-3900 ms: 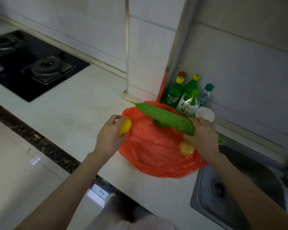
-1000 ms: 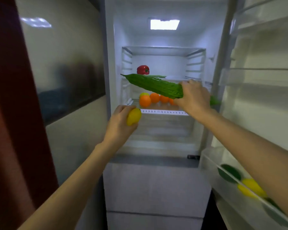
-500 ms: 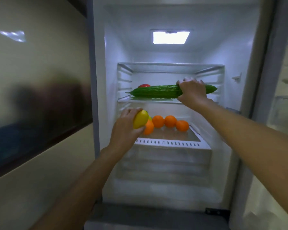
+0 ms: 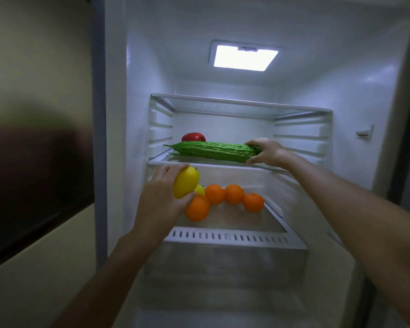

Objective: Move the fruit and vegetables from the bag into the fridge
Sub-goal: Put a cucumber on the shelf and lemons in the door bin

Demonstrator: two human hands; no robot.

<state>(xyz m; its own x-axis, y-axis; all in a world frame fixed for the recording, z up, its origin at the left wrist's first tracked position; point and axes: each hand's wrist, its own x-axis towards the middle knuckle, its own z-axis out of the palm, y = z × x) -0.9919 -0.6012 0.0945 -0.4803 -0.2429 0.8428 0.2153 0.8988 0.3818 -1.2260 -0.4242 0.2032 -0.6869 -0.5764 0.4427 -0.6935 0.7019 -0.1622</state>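
Count inside the open fridge (image 4: 376,95): one bitter gourd (image 4: 211,151), one red pepper (image 4: 193,137), four oranges (image 4: 233,194), one yellow fruit (image 4: 185,182) in hand, and one more small yellow-green fruit (image 4: 200,189), mostly hidden behind the hand-held one. Two hands in view, both bare to the forearm.

Bitter gourd: long, bright green, ridged and warty skin, tapering to a point at its left end. It lies lengthwise, roughly level, on the glass shelf (image 4: 265,167) in the middle of the compartment. The red pepper sits just behind its left end, only its top showing.

Right hand (image 4: 268,152): fingers curled over the top and thumb under the gourd's right end, gripping it; the rest of the gourd extends to the left of the hand along the shelf.

Yellow fruit: smooth, oval, glossy, like a lemon or small mango; cannot tell which. Left hand (image 4: 162,197) grips it between curled fingers and thumb, the fruit sitting at the upper right of the palm, held just below the glass shelf's front edge and above the nearest orange.

Oranges rest together on the lower shelf (image 4: 234,237), three in a row at the back, one larger-looking in front at left. Interior lamp (image 4: 245,58) lit overhead.
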